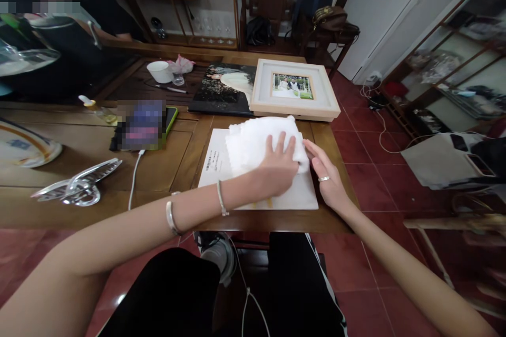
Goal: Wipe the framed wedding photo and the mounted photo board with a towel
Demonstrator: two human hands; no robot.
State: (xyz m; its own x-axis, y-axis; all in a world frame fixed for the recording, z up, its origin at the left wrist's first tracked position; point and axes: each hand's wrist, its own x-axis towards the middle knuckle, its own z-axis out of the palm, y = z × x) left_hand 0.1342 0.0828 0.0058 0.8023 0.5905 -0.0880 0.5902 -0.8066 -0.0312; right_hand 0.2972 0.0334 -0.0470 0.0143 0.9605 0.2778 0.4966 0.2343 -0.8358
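Observation:
My left hand (277,164) lies flat, fingers stretched out, on a white cloth (253,142) spread over a flat white item (215,166) with a barcode label, on the wooden table (174,168). To the right of it, my right hand (326,176), with a ring on one finger, pinches the cloth's right edge. Just beyond the cloth lies a white framed photo (294,92), and next to that a dark photo print (223,89).
A phone (144,124) with a white cable, a clear stand (77,187), a plate (23,147) and a small bottle (97,109) sit to the left. A white bowl (160,71) stands further back. Another person is at the far left. Shelves and a chair line the back wall.

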